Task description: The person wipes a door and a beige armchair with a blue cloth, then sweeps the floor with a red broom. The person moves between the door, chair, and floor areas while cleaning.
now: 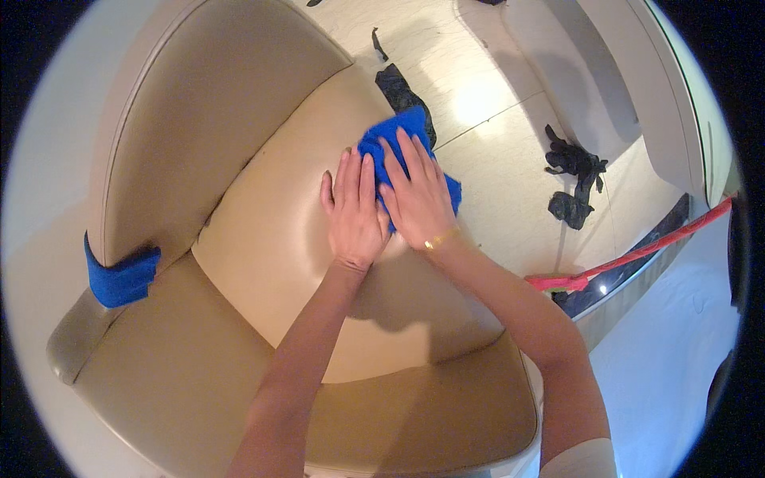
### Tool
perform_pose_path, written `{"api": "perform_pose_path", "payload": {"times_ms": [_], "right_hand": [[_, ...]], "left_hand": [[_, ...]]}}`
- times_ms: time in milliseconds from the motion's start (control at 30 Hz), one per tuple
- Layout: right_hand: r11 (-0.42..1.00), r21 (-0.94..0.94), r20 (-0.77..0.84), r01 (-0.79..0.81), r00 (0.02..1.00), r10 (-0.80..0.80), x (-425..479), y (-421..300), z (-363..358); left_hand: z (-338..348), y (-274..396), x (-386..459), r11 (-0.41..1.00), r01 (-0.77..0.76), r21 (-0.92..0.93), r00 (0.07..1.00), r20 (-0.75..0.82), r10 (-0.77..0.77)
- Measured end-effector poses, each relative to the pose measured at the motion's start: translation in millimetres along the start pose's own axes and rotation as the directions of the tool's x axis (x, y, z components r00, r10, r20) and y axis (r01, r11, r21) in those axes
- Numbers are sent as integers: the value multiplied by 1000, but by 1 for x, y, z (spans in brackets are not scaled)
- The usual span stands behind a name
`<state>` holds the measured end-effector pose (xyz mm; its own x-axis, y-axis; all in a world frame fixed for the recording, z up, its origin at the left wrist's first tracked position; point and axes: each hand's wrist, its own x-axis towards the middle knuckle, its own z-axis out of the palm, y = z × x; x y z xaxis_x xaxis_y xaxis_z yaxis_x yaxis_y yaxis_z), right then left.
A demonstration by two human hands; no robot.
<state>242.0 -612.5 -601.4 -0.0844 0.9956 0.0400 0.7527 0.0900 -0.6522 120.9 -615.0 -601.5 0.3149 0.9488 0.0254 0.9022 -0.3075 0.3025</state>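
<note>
A blue cloth lies bunched at the edge of a beige leather-look armchair seat. Under my right hand, which wears a gold-coloured bracelet, the cloth is held pressed down with the palm and spread fingers. My left hand rests flat on the seat just beside it, its fingertips at the cloth's left edge. The two hands nearly touch, and part of the cloth is hidden beneath them. Another blue cloth drapes over the end of the chair's backrest.
Black crumpled strips and another black bundle lie on the glossy tiled floor. A second pale seat stands at the upper right. Across the right side runs a red pole near a dark floor edge.
</note>
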Motion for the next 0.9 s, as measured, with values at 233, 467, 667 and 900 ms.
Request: {"api": "perform_pose_path", "payload": {"times_ms": [233,467,667,900], "right_hand": [[997,-43,-45,-67,997,65,26,1,25],[955,-80,-1,-285,958,286,-13,-16,13],[910,-399,28,-111,991,133,-107,-37,-5],[865,-483,316,-136,894,317,-174,-95,1]], "left_hand": [[-1,0,2,999,-39,18,999,-28,39],[-19,9,-4,989,-70,131,997,-19,73],[-27,42,-95,1000,-24,10,989,147,23],[-38,41,-197,824,280,-493,932,347,-109]]}}
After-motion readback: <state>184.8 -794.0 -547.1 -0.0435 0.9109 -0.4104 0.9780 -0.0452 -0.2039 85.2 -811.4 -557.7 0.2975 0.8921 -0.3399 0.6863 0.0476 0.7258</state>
